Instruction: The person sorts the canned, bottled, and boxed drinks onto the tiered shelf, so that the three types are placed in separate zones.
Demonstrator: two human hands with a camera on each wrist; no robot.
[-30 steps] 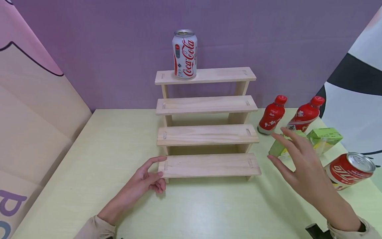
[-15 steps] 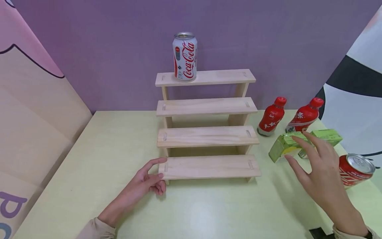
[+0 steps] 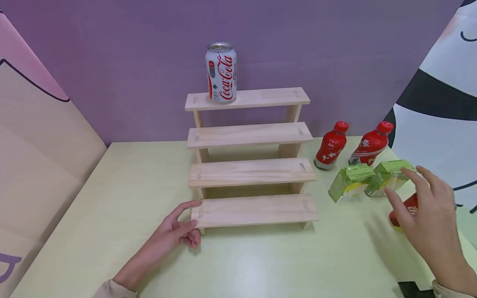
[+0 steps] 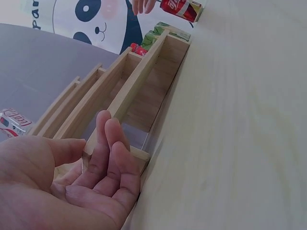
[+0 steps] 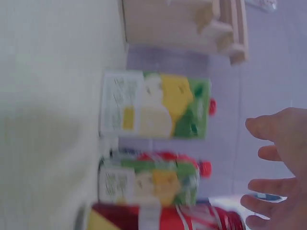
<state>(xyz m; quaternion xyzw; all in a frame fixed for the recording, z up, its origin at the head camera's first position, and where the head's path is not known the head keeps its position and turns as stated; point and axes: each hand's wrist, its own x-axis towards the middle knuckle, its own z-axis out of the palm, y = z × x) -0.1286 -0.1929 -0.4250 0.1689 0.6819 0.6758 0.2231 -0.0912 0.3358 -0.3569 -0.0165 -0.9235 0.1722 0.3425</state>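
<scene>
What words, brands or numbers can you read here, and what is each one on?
"Coca-Cola": the white can
Lettering on the red can, red bottles and green cartons: too small, blurred or hidden
Dark letters on the panda backdrop: cut off, perhaps "pa"
Purple letter on the left panel: cut off

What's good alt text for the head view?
The left hand holds the left end of the lowest step on a four-step wooden shelf; the open right hand partly hides a red can. A white Coca-Cola can stands on the top step; two red bottles and two green cartons sit right of the shelf.
</scene>
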